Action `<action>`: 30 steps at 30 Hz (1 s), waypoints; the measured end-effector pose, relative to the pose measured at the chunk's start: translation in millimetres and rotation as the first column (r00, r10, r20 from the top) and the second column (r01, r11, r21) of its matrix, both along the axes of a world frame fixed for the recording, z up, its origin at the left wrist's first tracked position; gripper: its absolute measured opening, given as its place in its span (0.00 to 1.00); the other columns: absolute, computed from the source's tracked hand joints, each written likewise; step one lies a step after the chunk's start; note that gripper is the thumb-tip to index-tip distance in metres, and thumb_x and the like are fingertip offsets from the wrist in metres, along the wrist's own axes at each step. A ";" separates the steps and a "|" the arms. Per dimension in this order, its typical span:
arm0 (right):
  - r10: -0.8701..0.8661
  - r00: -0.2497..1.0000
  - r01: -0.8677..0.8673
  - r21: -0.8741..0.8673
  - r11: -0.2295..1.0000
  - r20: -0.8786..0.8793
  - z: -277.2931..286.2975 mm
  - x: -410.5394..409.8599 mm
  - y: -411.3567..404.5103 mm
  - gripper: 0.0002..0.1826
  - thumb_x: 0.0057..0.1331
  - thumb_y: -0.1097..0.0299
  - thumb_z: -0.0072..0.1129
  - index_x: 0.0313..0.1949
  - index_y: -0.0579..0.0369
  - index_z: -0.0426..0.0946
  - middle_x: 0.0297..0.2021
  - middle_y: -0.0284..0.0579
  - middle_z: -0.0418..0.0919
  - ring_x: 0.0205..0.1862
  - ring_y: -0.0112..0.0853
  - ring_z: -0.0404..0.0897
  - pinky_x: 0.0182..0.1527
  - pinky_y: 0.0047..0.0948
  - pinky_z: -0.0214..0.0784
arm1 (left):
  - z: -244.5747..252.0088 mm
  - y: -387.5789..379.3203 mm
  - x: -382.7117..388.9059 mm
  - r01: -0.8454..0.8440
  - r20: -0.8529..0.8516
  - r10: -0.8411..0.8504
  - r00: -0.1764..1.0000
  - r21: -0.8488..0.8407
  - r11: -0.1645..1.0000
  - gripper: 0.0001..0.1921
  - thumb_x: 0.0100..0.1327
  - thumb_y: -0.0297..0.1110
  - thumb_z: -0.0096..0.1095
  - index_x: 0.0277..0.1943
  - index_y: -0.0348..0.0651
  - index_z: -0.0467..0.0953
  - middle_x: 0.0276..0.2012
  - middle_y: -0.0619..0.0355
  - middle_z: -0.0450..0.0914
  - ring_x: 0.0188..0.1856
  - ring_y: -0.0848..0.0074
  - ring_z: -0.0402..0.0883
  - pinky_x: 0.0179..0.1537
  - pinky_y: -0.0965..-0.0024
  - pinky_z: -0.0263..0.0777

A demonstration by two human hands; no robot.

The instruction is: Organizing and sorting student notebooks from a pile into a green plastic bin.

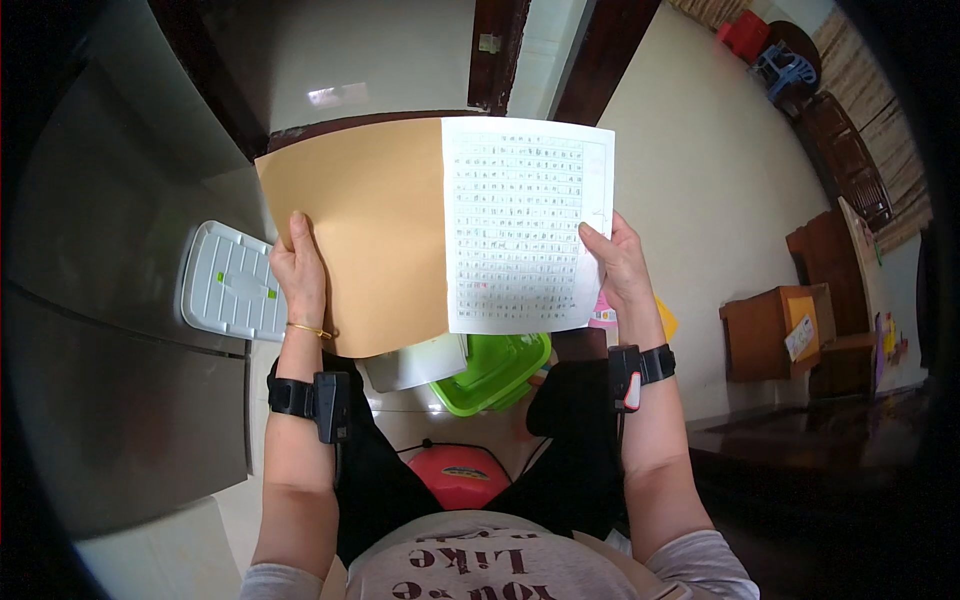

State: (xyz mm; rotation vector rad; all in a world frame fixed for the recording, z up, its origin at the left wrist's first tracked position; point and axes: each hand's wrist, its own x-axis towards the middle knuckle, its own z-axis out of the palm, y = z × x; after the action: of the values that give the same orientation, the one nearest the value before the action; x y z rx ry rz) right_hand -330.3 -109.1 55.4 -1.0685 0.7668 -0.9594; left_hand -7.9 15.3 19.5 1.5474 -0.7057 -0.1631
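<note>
An exercise book lies spread between my hands, its tan cover folded out on the left and a white gridded page with handwriting on the right. My left hand grips the cover's left edge, thumb on top. My right hand pinches the right edge of the page, thumb on its front. Below the book, partly hidden by it, are a green plastic bin and some white papers. Something pink and something yellow show behind my right hand and wrist.
A white plastic lid with green clips is on the floor at left, beside a dark refrigerator. A red plastic stool is between my legs. Cardboard boxes stand at right; wooden door frames rise ahead.
</note>
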 end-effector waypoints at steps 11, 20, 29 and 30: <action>-0.057 0.998 0.058 -0.042 0.997 0.013 -5.5 1.6 -1.1 0.16 0.57 0.79 0.50 0.46 0.64 0.66 0.40 0.46 0.74 0.38 0.26 0.74 0.41 0.25 0.68 | 0.2 -1.3 -2.1 0.009 0.005 -0.009 1.000 0.005 1.000 0.22 0.63 0.45 0.45 0.32 0.29 0.74 0.23 0.60 0.75 0.28 0.84 0.68 0.30 0.77 0.64; -0.102 0.993 0.097 -0.077 0.992 -0.067 -8.3 8.6 -1.5 0.15 0.57 0.78 0.50 0.45 0.65 0.67 0.39 0.46 0.74 0.36 0.28 0.75 0.40 0.25 0.68 | 6.1 2.2 -6.6 -0.018 -0.063 0.018 0.998 -0.003 1.000 0.22 0.62 0.45 0.46 0.31 0.28 0.73 0.24 0.59 0.75 0.27 0.84 0.68 0.30 0.76 0.64; -0.067 0.995 0.065 -0.032 0.997 -0.070 -9.7 3.9 0.9 0.17 0.57 0.77 0.50 0.46 0.66 0.65 0.41 0.47 0.73 0.40 0.29 0.73 0.43 0.27 0.65 | 12.9 4.0 -11.5 -0.022 -0.031 0.023 0.999 0.030 0.999 0.23 0.61 0.46 0.47 0.30 0.27 0.73 0.22 0.56 0.75 0.27 0.81 0.70 0.30 0.74 0.66; -0.076 0.994 0.073 -0.034 0.997 -0.083 -7.0 5.3 2.6 0.16 0.57 0.77 0.50 0.46 0.66 0.65 0.41 0.47 0.73 0.40 0.29 0.73 0.43 0.27 0.65 | 12.4 5.0 -9.7 0.007 -0.052 -0.005 0.999 0.050 0.999 0.23 0.61 0.46 0.47 0.31 0.27 0.73 0.22 0.56 0.75 0.27 0.80 0.70 0.31 0.74 0.66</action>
State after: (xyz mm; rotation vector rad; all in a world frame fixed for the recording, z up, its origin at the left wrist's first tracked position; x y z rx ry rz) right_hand -325.0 -106.4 48.4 -1.1187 0.8686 -0.9974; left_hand -17.6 20.3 31.9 1.5831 -0.6695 -0.2261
